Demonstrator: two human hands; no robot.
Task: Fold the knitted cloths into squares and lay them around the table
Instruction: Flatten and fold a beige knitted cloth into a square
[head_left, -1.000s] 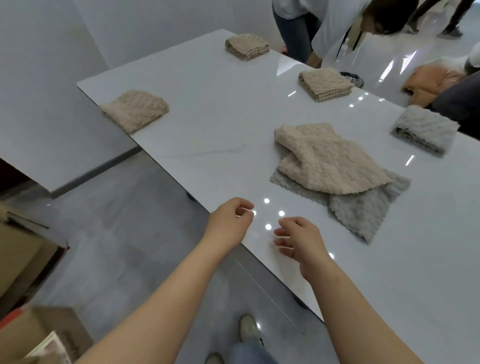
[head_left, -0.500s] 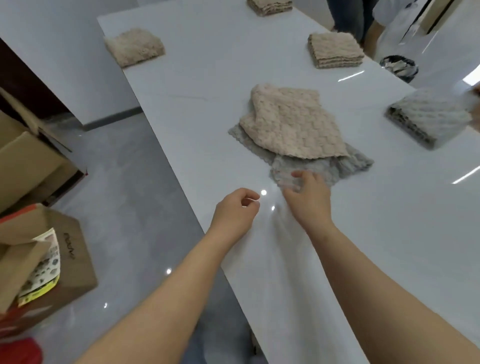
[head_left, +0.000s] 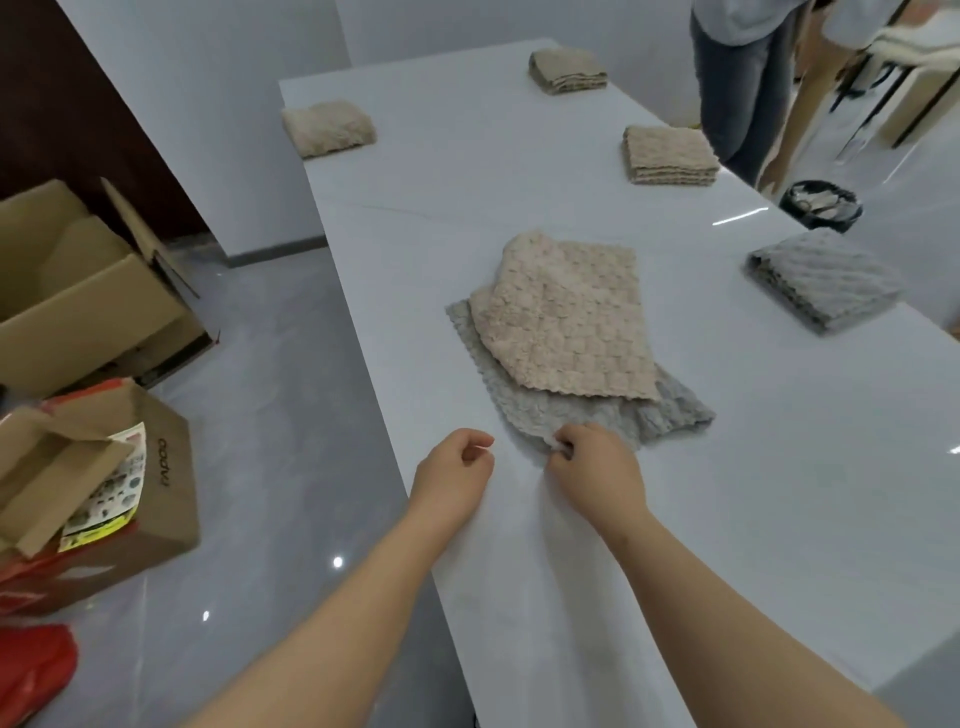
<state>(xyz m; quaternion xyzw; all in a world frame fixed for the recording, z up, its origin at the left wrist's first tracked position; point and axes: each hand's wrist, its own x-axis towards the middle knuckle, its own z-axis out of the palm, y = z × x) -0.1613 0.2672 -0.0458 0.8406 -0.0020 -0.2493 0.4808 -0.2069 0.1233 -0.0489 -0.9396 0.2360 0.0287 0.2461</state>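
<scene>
Both curled: right hand (head_left: 597, 475) pinches grey cloth (head_left: 540, 410), left hand (head_left: 452, 478) empty.

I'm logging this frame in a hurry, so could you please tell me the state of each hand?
Left hand: closed, fingers curled, holding nothing.
Right hand: closed on the near corner of the grey cloth.

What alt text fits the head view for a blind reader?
The right hand pinches the near corner of an unfolded grey cloth lying under a beige cloth on a white table; the left hand is curled beside it. Four folded cloths lie farther off.
</scene>
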